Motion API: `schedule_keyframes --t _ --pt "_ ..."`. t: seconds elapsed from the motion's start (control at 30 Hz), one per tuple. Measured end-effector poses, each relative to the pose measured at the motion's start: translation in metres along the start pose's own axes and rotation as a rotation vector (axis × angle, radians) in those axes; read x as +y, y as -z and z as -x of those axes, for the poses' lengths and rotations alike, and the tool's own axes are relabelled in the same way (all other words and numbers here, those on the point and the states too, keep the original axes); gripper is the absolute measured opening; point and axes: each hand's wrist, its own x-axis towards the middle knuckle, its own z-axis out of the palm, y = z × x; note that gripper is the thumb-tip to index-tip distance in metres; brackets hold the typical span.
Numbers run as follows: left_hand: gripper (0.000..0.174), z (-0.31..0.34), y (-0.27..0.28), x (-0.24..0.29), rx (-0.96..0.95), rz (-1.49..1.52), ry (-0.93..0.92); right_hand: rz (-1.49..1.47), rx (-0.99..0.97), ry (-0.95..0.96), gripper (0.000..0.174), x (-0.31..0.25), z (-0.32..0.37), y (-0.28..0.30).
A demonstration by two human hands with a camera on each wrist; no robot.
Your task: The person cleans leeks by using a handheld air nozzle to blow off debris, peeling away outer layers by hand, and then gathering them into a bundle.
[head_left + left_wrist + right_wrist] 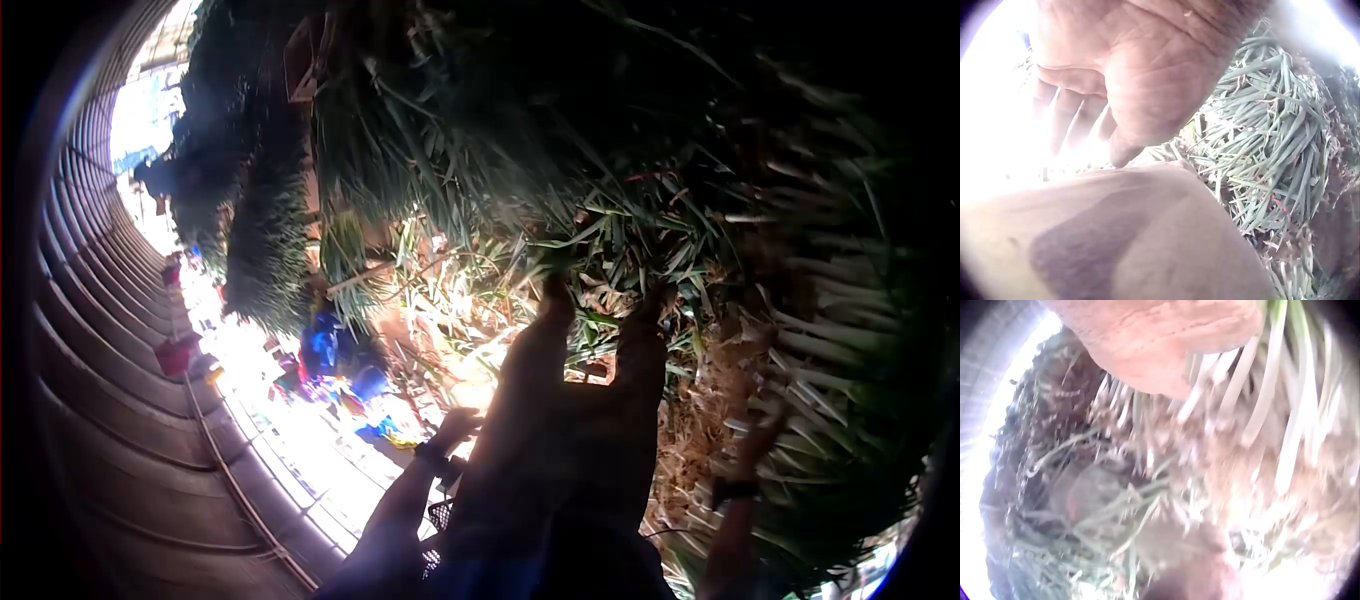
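Beside the person's trouser leg (1147, 231), the left hand (460, 425) has its palm turned to the left wrist camera. Its fingers extend loosely with nothing between them, partly washed out by glare. At the right, the right hand (765, 440) reaches in at the root ends of a heap of spring onions (840, 340). In the right wrist view, white onion stalks (1266, 394) with brown stringy roots lie right at the thumb side of this hand. Its other fingers are hidden there, so I cannot tell whether they grip any stalks.
Loose green leaves (1266, 137) and trimmings cover the ground around the person's feet. Tall stacks of greens (265, 240) stand ahead and to the left. Colourful bags (370, 400) lie along a bright strip by a ribbed wall (110, 400). A red bucket (178, 356) stands there.
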Motion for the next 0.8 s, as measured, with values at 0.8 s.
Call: schedule_keyframes --t 0.8 --pt "0.033 -0.174 0.240 0.026 0.124 0.192 -0.437 -0.434 -1.001 -0.087 0.021 -0.668 -0.011 -0.105"
